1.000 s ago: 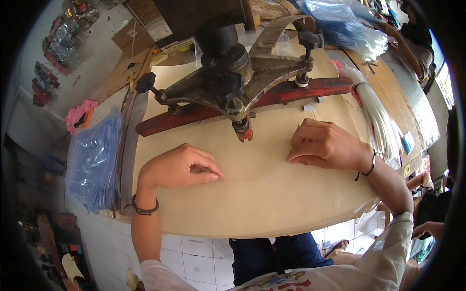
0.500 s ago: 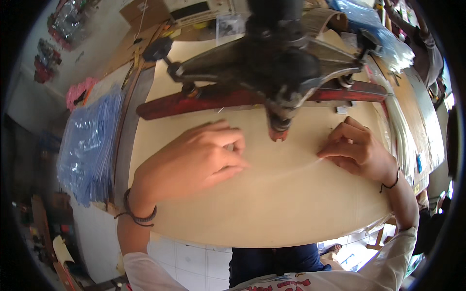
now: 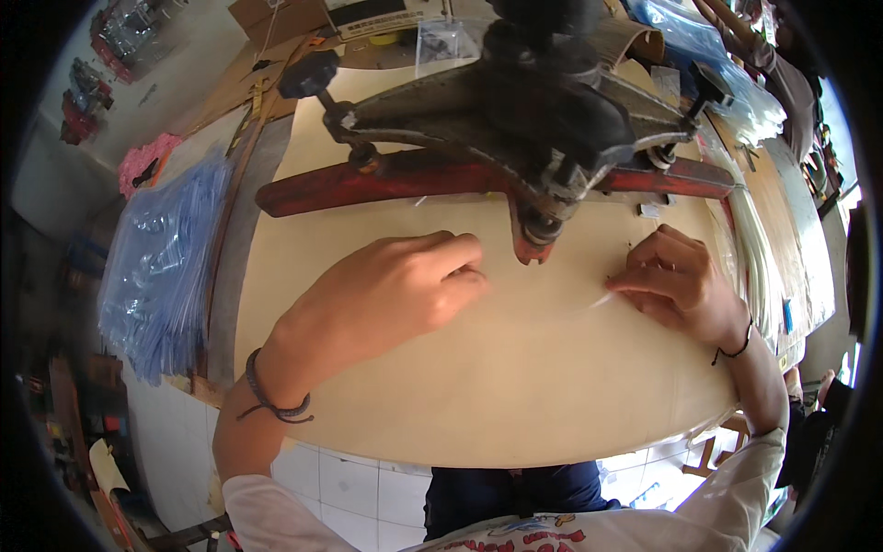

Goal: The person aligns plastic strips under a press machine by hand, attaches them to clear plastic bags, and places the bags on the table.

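Observation:
Over a tan sheet-covered worktop (image 3: 515, 396), both my hands are held beneath a dark press head with a red bar (image 3: 414, 179). My left hand (image 3: 400, 285) has its fingers curled and drawn together, slightly blurred; whatever they may hold is hidden. On the right, thumb and fingers of my right hand (image 3: 671, 276) pinch a thin whitish strip (image 3: 600, 301), which points toward the left hand and fades against the tan surface. The red tip (image 3: 532, 250) of the press points down between the two hands.
A stack of clear bluish plastic sleeves (image 3: 161, 267) lies at the left edge. Long pale strips (image 3: 759, 248) run along the right side, with a small metal piece (image 3: 648, 211) near the bar. Clear plastic (image 3: 727, 74) lies far right, near another person (image 3: 786, 83).
My left hand has moved slightly right and up, its fingers closing more tightly. The right hand stays almost in place, and the whitish strip at its fingertips shows more plainly.

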Demonstrator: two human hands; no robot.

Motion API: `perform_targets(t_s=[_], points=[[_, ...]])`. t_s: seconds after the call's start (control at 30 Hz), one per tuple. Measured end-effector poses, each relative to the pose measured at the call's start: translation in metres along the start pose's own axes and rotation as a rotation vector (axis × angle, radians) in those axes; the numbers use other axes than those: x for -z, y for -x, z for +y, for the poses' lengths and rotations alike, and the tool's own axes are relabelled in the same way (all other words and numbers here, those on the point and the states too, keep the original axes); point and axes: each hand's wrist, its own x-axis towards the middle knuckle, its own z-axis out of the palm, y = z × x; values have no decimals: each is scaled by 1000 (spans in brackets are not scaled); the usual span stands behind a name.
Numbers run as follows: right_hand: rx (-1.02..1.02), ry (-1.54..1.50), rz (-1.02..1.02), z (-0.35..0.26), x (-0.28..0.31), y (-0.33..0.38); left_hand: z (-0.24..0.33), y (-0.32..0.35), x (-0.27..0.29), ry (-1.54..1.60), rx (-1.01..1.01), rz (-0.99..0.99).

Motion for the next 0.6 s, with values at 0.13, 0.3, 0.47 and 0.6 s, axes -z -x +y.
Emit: perform_targets(t_s=[0.13,0.3,0.47,0.6], points=[[-7,11,35,0,5,0,-3,-5,1,-32,-70,36],[23,-28,27,0,2,1,-8,-7,-8,40,-135,133],[-38,-80,73,-4,1,1,-8,-5,-10,-24,-103,180],[-100,-119,96,-4,-3,3,-12,-6,-22,-128,-140,342]])
